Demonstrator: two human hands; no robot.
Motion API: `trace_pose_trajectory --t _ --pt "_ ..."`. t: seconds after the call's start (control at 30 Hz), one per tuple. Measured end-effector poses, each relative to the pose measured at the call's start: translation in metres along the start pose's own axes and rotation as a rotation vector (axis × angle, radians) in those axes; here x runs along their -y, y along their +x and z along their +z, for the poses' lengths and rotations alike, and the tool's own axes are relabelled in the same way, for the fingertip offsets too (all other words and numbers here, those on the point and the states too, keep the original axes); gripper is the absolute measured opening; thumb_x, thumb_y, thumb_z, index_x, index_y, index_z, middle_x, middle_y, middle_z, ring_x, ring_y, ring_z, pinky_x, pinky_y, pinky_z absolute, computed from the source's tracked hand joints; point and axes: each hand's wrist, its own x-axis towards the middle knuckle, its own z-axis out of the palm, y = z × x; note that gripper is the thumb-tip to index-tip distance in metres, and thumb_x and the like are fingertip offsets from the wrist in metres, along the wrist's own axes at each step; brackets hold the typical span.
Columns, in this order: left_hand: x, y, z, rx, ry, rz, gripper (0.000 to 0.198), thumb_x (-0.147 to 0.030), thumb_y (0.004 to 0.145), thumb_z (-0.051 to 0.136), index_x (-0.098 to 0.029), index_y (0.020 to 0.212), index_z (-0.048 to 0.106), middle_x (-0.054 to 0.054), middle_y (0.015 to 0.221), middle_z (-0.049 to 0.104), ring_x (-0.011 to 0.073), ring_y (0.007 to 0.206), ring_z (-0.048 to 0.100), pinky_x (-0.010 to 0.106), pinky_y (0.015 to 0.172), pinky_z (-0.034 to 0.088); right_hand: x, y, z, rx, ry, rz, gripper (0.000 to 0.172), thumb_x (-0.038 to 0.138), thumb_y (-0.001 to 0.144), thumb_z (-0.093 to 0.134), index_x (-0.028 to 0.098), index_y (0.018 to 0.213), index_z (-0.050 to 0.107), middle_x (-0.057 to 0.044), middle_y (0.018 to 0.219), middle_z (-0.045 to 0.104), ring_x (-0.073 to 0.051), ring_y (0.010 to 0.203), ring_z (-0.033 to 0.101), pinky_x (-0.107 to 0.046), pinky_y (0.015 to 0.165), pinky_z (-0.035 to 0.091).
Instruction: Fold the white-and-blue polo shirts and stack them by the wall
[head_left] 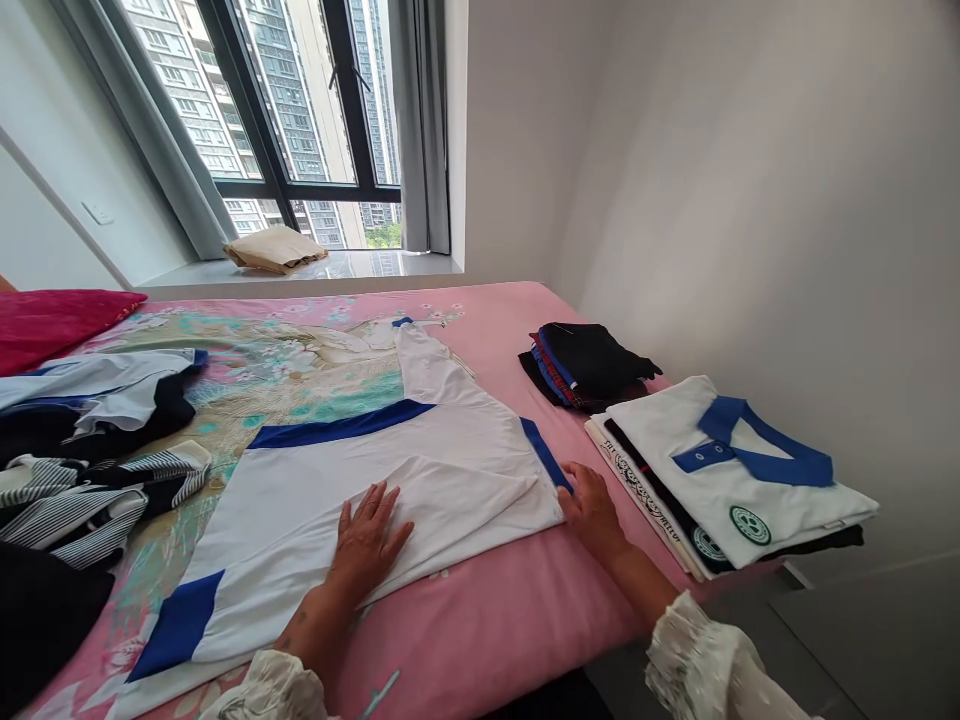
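Note:
A white shirt (315, 500) with blue trim lies spread out, face and back hard to tell, with a few creases near its middle. One sleeve-like part stretches toward the window and ends in a blue edge. My left hand (370, 540) rests palm down on the shirt, fingers spread. At the shirt's right end, my right hand (592, 508) has its fingers closed on the corner beside a blue strip (545, 455); its fingertips are partly hidden.
The shirt is on a bed with a pink flowered sheet (495, 620). At right are a stack of folded shirts (660, 450) and a pile of dark folded clothes (592, 360). Loose garments (105, 490) and a red pillow (52, 325) are at left. A brown package (276, 248) sits on the windowsill.

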Motion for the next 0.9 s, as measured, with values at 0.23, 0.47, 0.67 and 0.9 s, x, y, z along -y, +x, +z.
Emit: trace_pose_trajectory --t 0.23,0.47,0.67,0.9 --pt "0.061 -0.132 -0.019 -0.200 0.171 0.176 0.051 -0.016 0.080 0.045 -0.029 0.130 0.050 0.005 0.141 0.048 0.0228 0.135 0.036 0.048 0.115 0.011 -0.014 -0.036 -0.022 0.345 0.561 0.773 0.032 0.038 0.075 0.060 0.017 0.099 0.055 -0.005 0.084 0.066 -0.013 0.053 0.059 -0.025 0.043 0.048" --pt "0.125 -0.200 -0.056 -0.112 0.378 -0.049 0.053 -0.011 0.082 0.038 -0.028 0.130 0.051 0.005 0.143 0.046 0.0229 0.134 0.038 0.049 0.113 0.016 0.009 -0.020 -0.007 0.355 0.870 1.010 0.037 0.039 0.069 0.074 0.016 0.091 0.055 -0.002 0.069 0.062 -0.016 0.058 0.064 -0.027 0.046 0.056" --pt "0.130 -0.166 -0.059 -0.081 0.338 -0.044 0.053 -0.009 0.078 0.040 -0.029 0.123 0.058 0.003 0.135 0.055 0.0223 0.126 0.048 0.047 0.112 0.022 0.024 -0.007 0.008 0.290 0.766 1.014 0.034 0.036 0.070 0.074 0.019 0.089 0.051 0.002 0.060 0.058 -0.013 0.048 0.057 -0.023 0.042 0.052" --pt "0.146 -0.166 -0.057 -0.072 0.315 0.006 0.049 -0.011 0.079 0.040 -0.027 0.121 0.059 0.004 0.132 0.057 0.0221 0.122 0.053 0.047 0.110 0.025 0.027 -0.003 0.000 0.248 0.762 0.968 0.029 0.028 0.070 0.070 0.019 0.092 0.054 0.005 0.054 0.053 -0.012 0.045 0.051 -0.024 0.041 0.049"
